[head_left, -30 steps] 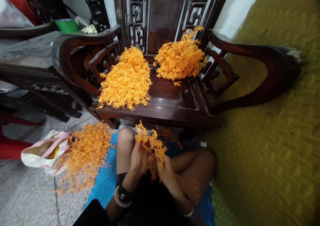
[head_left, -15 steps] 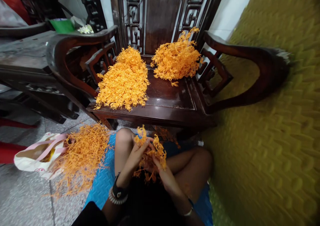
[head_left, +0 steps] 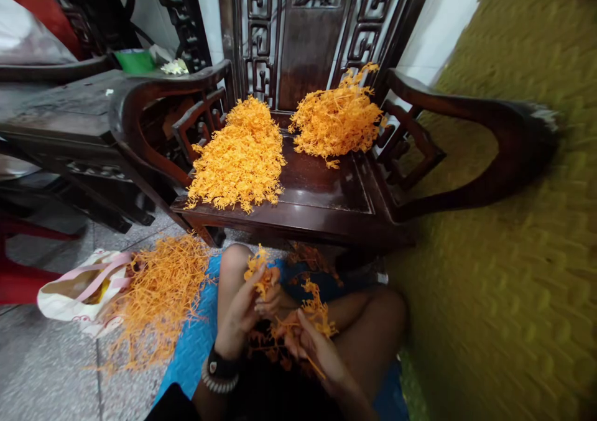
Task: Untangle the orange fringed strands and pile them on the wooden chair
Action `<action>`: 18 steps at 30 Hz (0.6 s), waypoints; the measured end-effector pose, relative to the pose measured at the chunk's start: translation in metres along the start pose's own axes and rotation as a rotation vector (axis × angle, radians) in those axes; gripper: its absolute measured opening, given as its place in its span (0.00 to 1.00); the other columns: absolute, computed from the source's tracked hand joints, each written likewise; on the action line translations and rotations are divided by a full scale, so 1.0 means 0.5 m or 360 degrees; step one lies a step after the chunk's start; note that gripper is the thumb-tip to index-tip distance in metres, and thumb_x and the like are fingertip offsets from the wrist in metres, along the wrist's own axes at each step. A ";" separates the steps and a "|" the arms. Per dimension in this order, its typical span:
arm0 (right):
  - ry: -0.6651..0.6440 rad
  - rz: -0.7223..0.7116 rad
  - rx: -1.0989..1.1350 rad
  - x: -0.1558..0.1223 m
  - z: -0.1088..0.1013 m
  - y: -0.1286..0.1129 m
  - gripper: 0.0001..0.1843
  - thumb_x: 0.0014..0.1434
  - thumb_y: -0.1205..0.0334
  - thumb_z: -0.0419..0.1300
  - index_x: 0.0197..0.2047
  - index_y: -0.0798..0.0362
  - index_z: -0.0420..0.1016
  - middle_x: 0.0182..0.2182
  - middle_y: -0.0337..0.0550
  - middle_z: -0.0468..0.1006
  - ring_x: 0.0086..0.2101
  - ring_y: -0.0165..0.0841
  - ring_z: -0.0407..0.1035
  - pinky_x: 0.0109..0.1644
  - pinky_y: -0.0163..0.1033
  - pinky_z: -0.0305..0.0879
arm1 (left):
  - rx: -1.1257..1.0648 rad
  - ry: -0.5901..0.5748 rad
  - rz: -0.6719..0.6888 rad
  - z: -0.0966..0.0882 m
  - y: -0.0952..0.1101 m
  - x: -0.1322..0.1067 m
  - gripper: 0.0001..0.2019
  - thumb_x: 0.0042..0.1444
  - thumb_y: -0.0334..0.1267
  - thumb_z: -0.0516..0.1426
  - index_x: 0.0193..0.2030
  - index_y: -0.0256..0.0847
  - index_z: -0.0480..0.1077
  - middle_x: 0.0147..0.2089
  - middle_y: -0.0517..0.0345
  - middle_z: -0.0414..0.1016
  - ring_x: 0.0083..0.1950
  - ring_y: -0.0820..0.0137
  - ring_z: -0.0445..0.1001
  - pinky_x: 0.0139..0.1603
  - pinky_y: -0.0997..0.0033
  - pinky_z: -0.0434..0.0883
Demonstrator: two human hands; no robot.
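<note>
Left hand (head_left: 242, 306), lower centre of the frame: fingers closed around a small tuft of orange strands (head_left: 259, 272), raised just above the bent knee. A dark watch and a beaded bracelet (head_left: 220, 374) sat on that wrist.

Right hand (head_left: 314, 346), just right of and below the left: fingers closed on a second orange clump (head_left: 313, 312), the two clumps slightly apart, loose strands trailing between them over the lap.

Dark carved wooden armchair (head_left: 326, 203), centre of the frame: on its seat, a broad flat heap of orange pieces (head_left: 240, 160) at the left and a taller tangled heap (head_left: 338, 119) at the right, well apart.

Floor, lower left: a spread of long orange strands (head_left: 158, 296) lying partly on a blue mat (head_left: 191, 346), touching a white bag with pink handles (head_left: 79, 290).

Right side of the frame: olive woven fabric (head_left: 504, 284), blurred.

Upper left: a green item (head_left: 135, 60) on a dark table.
</note>
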State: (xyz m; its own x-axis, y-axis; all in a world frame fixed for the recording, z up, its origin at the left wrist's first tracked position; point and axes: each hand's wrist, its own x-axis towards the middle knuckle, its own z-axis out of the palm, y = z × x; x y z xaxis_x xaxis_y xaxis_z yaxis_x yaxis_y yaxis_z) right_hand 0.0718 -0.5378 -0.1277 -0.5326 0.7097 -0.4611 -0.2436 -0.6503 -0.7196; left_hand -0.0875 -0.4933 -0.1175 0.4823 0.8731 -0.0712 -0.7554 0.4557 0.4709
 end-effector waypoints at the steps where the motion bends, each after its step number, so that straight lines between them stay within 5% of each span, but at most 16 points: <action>1: 0.0028 -0.0045 -0.0036 -0.002 0.006 -0.002 0.35 0.54 0.29 0.53 0.27 0.57 0.74 0.15 0.32 0.60 0.17 0.21 0.46 0.23 0.32 0.42 | -0.0036 0.0014 0.0036 0.004 0.009 -0.001 0.18 0.59 0.53 0.55 0.32 0.38 0.63 0.14 0.72 0.49 0.13 0.82 0.41 0.14 0.83 0.47; 9: 0.0079 -0.0188 -0.0391 -0.007 0.050 -0.009 0.38 0.56 0.27 0.46 0.24 0.56 0.73 0.14 0.32 0.58 0.17 0.23 0.50 0.23 0.31 0.46 | -0.0158 0.0046 0.0305 0.032 0.070 -0.023 0.29 0.59 0.65 0.44 0.32 0.38 0.68 0.14 0.70 0.45 0.14 0.79 0.39 0.17 0.78 0.46; 18: -0.0021 -0.0171 -0.0449 -0.016 0.042 -0.002 0.40 0.55 0.26 0.45 0.21 0.56 0.72 0.13 0.31 0.55 0.16 0.22 0.49 0.22 0.31 0.47 | -0.0097 0.0137 0.0393 0.027 0.065 -0.033 0.33 0.62 0.62 0.38 0.31 0.37 0.71 0.13 0.69 0.41 0.14 0.77 0.39 0.16 0.77 0.49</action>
State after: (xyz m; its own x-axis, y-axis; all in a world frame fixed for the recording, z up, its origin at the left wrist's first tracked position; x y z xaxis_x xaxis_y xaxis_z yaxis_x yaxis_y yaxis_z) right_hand 0.0593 -0.5485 -0.1123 -0.5271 0.7657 -0.3687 -0.0653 -0.4691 -0.8807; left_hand -0.1139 -0.4951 -0.0891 0.2426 0.9694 -0.0368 -0.8720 0.2345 0.4296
